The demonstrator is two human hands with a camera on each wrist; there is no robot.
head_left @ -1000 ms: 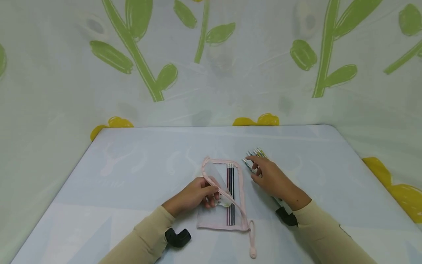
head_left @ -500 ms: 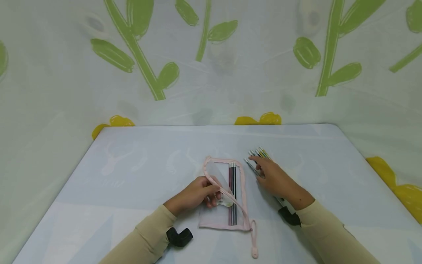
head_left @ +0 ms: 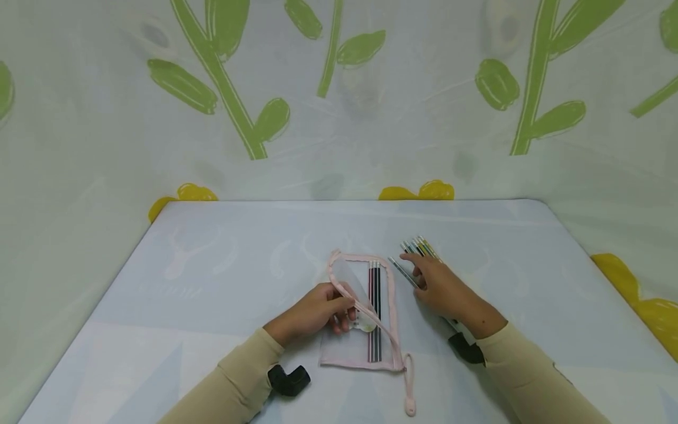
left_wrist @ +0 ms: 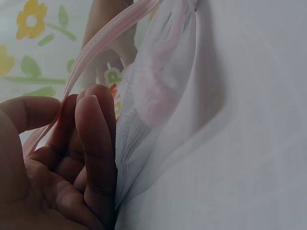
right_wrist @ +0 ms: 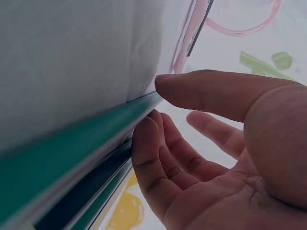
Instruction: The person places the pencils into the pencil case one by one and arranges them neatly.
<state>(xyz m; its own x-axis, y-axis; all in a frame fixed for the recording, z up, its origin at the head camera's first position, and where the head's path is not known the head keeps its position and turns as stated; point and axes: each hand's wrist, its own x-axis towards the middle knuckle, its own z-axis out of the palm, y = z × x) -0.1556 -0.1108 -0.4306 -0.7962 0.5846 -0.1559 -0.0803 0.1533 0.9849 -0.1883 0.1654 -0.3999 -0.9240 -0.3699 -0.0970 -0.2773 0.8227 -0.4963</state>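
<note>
Pink-trimmed mesh pouch (head_left: 346,348) is pinched by left hand (head_left: 316,310); right wrist view alone details right hand (right_wrist: 216,177) pinching slender teal pencil (right_wrist: 72,143).

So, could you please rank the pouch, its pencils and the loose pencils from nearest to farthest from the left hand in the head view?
1. Pouch: pinched by the left hand.
2. Its pencils: to the right.
3. Loose pencils: farther right.

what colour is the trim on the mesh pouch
Pale pink; the trim shows best in the head view.
</note>
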